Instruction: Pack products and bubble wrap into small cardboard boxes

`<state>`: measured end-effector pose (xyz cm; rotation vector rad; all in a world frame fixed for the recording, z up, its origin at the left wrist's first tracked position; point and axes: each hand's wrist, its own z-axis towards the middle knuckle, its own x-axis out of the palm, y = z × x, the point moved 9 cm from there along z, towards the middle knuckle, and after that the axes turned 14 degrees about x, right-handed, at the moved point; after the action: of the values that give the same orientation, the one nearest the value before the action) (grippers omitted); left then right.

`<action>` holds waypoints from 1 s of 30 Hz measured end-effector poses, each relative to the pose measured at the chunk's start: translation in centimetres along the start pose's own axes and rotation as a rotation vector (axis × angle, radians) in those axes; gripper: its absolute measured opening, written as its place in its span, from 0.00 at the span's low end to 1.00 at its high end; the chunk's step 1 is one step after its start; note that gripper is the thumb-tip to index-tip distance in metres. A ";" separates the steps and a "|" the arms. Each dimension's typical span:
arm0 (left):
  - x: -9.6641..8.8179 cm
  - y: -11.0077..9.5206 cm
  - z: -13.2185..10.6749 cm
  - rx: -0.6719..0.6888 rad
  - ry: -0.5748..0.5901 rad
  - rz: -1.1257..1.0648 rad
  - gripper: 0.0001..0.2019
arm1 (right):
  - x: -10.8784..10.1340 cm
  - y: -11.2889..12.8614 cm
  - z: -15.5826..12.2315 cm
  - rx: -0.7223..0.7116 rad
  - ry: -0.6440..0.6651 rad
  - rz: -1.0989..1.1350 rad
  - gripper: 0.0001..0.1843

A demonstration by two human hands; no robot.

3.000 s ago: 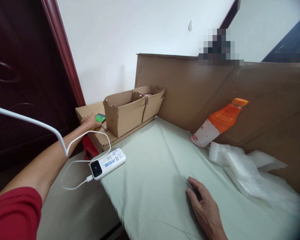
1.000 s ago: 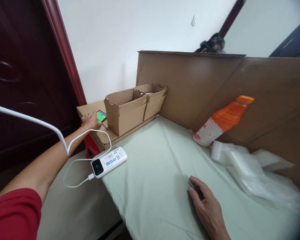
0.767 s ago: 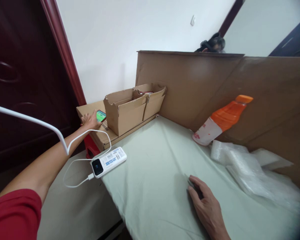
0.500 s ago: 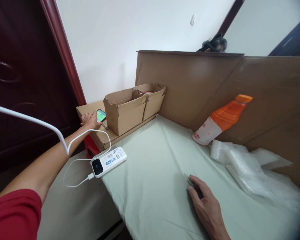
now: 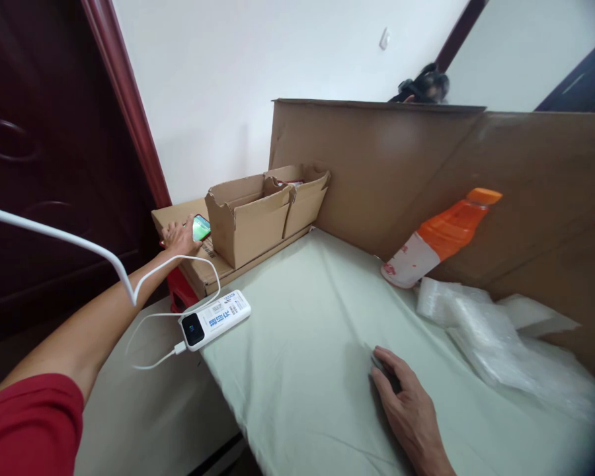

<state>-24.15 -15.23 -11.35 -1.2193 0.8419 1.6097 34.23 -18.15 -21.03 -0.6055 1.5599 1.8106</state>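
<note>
My left hand reaches far out to a phone with a lit green screen. Its fingers are closed on the phone's near edge, on top of a flat cardboard box. My right hand rests on the pale green tablecloth near the front. Its fingers curl over a small dark object, most of which is hidden beneath them.
A white power bank with a white cable lies at the table's left edge. Two open cardboard boxes stand behind it. An orange bottle leans on a cardboard wall above clear plastic bags. Someone's dark hair shows beyond the wall.
Since three seconds ago the phone has shifted slightly up and right under my left hand. My right hand has stayed in place on the cloth.
</note>
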 end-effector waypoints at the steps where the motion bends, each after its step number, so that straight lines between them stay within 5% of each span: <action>1: 0.1 0.0 0.0 0.000 0.002 0.000 0.40 | 0.0 0.0 0.0 -0.001 -0.001 -0.002 0.23; 30: 2.3 2.1 1.4 -0.032 0.082 -0.084 0.40 | 0.0 0.1 -0.1 -0.039 -0.030 -0.042 0.23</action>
<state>-26.83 -14.14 -13.17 -1.3339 0.8080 1.5198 34.12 -18.28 -21.00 -0.6226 1.4843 1.8146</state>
